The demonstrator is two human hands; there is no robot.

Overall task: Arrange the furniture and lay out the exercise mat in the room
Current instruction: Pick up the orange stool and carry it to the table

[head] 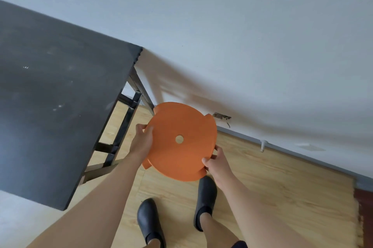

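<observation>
Reaches forward and down with both bare arms, nearly straight. Grips the orange stool (185, 126) by the seat rim from opposite sides. With the left hand (142, 142) at the left edge, thumb on the top face and fingers curled under. With the right hand (217, 164) at the lower right edge, thumb pressed on the rim, fingers wrapped below and out of sight.

Seen only from above: a round, smooth, matt plastic seat with a small round hole in the middle and stepped notches at several places on the rim. Legs hidden under the seat; cannot tell whether lifted or resting on the floor.

Located over the wooden floor (262, 187), just ahead of the left shoe (150, 221) and right shoe (204, 201), both black, with the near edge overlapping the right toe in the view. Just right of the table's end and near the white wall (222, 35).

To the left, a dull black tabletop (50, 96), rectangular, marked with pale scuffs and dust, its far corner against the wall. Carried on a black metal frame (125, 118) of square bars.

Pale wood-grain planks underfoot, a grey skirting (302, 154) along the wall foot. Beyond the stool, a ragged broken patch (222, 117) low in the wall. Further right, a small white stub (263, 144) at the skirting. At the far right edge, a dark red strip (363, 201) meeting the planks along a frayed border.
</observation>
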